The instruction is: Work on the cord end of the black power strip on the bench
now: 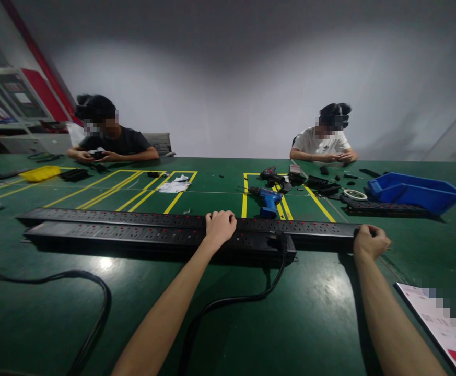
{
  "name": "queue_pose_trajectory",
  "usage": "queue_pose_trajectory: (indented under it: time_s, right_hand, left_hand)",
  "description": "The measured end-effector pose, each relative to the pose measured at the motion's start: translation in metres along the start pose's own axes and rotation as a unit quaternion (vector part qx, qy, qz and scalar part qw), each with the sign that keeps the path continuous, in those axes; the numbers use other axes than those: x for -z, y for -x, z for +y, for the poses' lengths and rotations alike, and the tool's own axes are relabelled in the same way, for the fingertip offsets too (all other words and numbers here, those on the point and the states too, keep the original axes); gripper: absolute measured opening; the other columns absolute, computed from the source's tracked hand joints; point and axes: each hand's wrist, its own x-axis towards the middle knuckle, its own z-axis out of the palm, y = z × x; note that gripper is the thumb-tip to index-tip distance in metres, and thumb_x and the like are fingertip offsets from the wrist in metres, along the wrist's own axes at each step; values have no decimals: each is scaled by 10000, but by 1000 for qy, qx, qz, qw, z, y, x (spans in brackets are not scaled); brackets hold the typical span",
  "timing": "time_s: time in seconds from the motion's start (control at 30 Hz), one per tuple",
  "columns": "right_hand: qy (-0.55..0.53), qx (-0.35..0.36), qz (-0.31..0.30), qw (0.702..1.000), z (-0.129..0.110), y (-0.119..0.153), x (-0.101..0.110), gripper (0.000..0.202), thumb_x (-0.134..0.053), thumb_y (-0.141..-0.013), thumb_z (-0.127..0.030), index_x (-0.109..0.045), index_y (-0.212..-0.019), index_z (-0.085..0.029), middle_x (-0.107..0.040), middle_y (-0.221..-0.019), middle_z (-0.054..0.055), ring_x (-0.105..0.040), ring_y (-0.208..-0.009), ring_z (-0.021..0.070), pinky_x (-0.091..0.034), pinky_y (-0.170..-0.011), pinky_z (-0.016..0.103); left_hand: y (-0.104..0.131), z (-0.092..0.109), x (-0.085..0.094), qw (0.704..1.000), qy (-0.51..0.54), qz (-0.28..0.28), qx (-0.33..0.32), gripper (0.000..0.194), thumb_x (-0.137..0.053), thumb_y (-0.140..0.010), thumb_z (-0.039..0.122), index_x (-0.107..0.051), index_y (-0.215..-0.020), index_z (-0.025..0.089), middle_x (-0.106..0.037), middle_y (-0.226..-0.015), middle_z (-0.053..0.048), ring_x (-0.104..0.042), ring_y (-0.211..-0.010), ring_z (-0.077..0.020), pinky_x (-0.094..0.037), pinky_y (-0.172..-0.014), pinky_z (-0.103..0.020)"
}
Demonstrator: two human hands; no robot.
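Note:
Two long black power strips lie side by side across the green table, their rows of sockets dotted with red. My left hand (220, 228) reaches over the near power strip (133, 236) and has its fingers bent over the far power strip (314, 230). At the right end of that far strip, my right hand (370, 242) is closed around the end, with its fingertips partly hidden. A black cable (235, 299) is plugged into the near strip's right end and curves down toward me.
Beyond the strips lie a blue cordless drill (266, 200), a blue bin (416, 190), a tape roll (355, 195), papers (175, 185) and a yellow tray (41, 173). Another cable (71, 273) curves at left, and a printed board (439, 324) lies right. Two people sit opposite.

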Motion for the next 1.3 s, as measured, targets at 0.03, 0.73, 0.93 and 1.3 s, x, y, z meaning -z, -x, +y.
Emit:
queue_pose_trajectory:
  time_s: [0.03,0.73,0.93,1.3]
  right_hand:
    - [-3,-6,7,1000,0,1,0,306,-559,-715,-355,-665,-939,-176,-470,-912,57,-522,-996,278,-405,-1000,414]
    - [-20,-40,15,999,-4,1,-1,289,-531,-781,-282,-692,-987,-160,-512,-1007,90,-500,-1047,251,-346,-1021,331]
    - [-23,-50,12,998,-8,1,0,291,-486,-802,-280,-687,-967,-151,-514,-1002,98,-486,-1058,255,-331,-1015,332]
    - [-18,-39,19,999,3,-3,-6,286,-494,-798,-256,-702,-972,-165,-535,-989,99,-499,-1052,250,-351,-1004,334]
  left_hand:
    - [0,0,2,1000,12,3,-9,307,-445,-948,373,-699,-1085,268,-705,-1128,-76,-574,-1105,-292,-330,-1025,-493]
    - [63,97,12,887,25,-55,-457,661,-615,-816,237,-430,-1443,334,-323,-1543,-112,-345,-1376,-345,-355,-1056,-535]
    - [54,93,16,894,18,-50,-445,424,-585,-880,258,-578,-1301,305,-517,-1373,-86,-466,-1263,-315,-403,-1002,-493]
    - [3,31,31,906,285,-15,-313,202,-601,-870,167,-634,-1061,221,-636,-1089,-46,-617,-1008,-184,-500,-931,-345]
